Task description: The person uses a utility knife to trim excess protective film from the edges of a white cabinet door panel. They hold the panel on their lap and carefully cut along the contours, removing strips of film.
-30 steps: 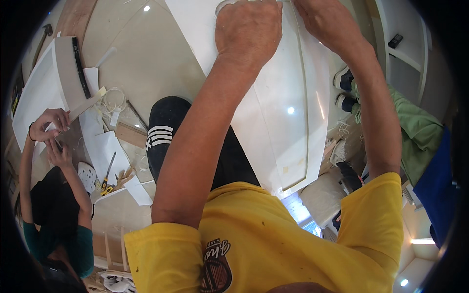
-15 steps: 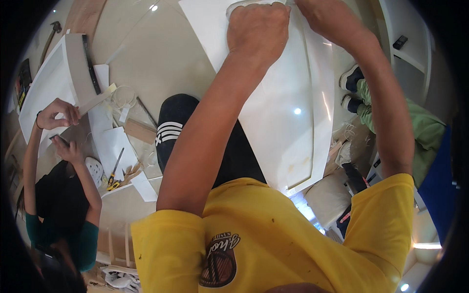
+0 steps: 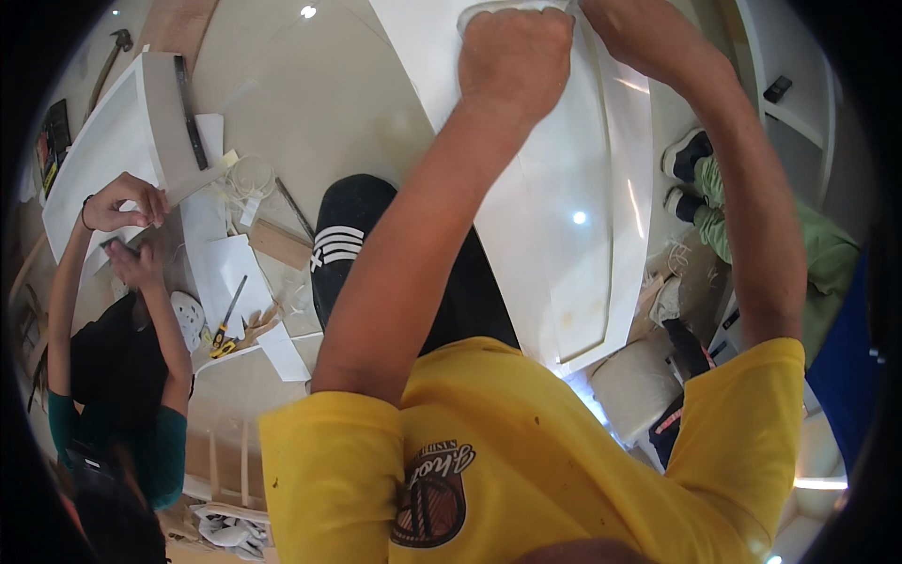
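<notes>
A long white panel (image 3: 540, 235) with a raised, curved edge strip (image 3: 628, 216) lies in front of me, past my knee. My left hand (image 3: 517, 61) is closed in a fist over its far part. Beside that fist shows the rim of a pale, translucent thing (image 3: 467, 13); its kind I cannot make out. Close by on the right, my right hand (image 3: 625, 26) bends in toward the left one. The upper edge of the picture cuts off its fingers, so what it holds is hidden.
At left a co-worker's hands (image 3: 127, 202) work beside a white curved piece (image 3: 103, 141). Near them lie yellow-handled scissors (image 3: 224, 346), a wood block (image 3: 282, 244), coiled strip (image 3: 252, 177) and a hammer (image 3: 120, 39). Another person's shoes (image 3: 686, 155) stand right of the panel.
The whole view has shifted slightly to the right. Both my hands stay close together at the panel's far part. The co-worker's lower hand has moved up a little.
</notes>
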`<state>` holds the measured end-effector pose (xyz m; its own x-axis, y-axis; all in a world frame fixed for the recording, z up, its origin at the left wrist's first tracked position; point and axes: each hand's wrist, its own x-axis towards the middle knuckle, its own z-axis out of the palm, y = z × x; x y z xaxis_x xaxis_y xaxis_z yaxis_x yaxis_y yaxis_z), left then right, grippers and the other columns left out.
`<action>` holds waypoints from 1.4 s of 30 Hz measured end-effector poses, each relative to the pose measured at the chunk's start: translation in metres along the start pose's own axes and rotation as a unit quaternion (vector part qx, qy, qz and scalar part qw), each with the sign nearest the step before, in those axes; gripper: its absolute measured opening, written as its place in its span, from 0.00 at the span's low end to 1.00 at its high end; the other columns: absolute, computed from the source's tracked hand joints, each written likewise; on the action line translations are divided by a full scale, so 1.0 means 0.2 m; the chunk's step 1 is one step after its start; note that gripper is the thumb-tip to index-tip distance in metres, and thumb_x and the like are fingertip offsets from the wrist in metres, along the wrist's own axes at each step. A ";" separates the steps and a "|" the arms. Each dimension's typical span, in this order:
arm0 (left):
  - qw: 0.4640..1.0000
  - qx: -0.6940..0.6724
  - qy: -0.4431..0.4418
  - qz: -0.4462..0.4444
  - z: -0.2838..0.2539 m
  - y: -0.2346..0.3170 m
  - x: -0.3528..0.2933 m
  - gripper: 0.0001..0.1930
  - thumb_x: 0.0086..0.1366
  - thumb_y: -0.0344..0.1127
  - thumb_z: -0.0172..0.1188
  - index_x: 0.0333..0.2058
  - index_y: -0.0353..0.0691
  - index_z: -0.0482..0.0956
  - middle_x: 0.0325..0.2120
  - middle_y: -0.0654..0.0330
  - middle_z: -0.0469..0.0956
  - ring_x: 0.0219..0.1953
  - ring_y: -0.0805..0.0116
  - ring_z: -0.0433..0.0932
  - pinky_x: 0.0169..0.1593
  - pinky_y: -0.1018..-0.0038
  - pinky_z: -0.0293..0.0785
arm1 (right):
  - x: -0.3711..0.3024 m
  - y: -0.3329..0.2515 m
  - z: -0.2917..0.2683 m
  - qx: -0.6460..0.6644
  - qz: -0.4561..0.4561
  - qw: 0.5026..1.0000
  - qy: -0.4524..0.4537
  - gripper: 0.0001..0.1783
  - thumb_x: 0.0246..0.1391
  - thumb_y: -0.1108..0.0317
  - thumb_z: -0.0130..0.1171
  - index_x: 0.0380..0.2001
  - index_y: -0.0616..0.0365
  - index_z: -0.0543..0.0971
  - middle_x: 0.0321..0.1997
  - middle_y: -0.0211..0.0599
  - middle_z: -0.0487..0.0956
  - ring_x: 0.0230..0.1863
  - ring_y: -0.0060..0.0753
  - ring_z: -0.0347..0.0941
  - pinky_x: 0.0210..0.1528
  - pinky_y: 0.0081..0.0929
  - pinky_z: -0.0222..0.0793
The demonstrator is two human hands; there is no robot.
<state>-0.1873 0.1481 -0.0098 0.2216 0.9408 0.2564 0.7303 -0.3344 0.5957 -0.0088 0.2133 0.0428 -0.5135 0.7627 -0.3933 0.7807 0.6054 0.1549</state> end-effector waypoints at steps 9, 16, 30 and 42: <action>1.000 0.005 -0.019 -0.015 0.00 0.05 -0.02 0.12 0.68 0.34 0.55 0.25 0.41 0.80 0.21 0.52 0.83 0.26 0.55 0.84 0.35 0.57 0.80 | -0.07 -0.19 -0.12 0.094 0.134 0.986 0.016 0.09 0.57 0.75 0.50 0.32 0.65 0.80 0.32 0.62 0.83 0.39 0.65 0.82 0.44 0.54 0.77; 1.000 0.003 -0.016 -0.016 0.03 0.04 0.00 0.10 0.66 0.32 0.56 0.25 0.41 0.81 0.22 0.51 0.83 0.27 0.54 0.85 0.36 0.57 0.80 | -0.07 -0.22 -0.12 0.097 0.158 0.983 0.010 0.11 0.61 0.73 0.49 0.38 0.66 0.80 0.38 0.63 0.83 0.44 0.65 0.81 0.48 0.53 0.76; 0.999 0.002 -0.030 -0.016 0.02 0.05 -0.01 0.14 0.70 0.37 0.56 0.25 0.40 0.81 0.21 0.50 0.82 0.26 0.54 0.85 0.35 0.57 0.80 | -0.24 -0.16 -0.20 0.295 0.152 0.938 0.102 0.12 0.67 0.67 0.51 0.37 0.68 0.75 0.33 0.66 0.79 0.38 0.70 0.77 0.41 0.54 0.70; 0.998 0.006 -0.046 -0.031 0.01 0.05 0.01 0.14 0.69 0.37 0.57 0.25 0.40 0.81 0.20 0.50 0.82 0.26 0.55 0.84 0.35 0.58 0.80 | -0.20 -0.13 -0.07 0.237 0.093 0.958 0.134 0.10 0.67 0.68 0.51 0.35 0.65 0.74 0.28 0.65 0.78 0.33 0.71 0.77 0.36 0.58 0.70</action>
<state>-0.1791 0.1458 -0.0047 0.2327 0.9612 0.1479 0.7521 -0.2743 0.5992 -0.0132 0.1706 0.0670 -0.3731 0.9169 -0.1414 0.9088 0.3305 -0.2548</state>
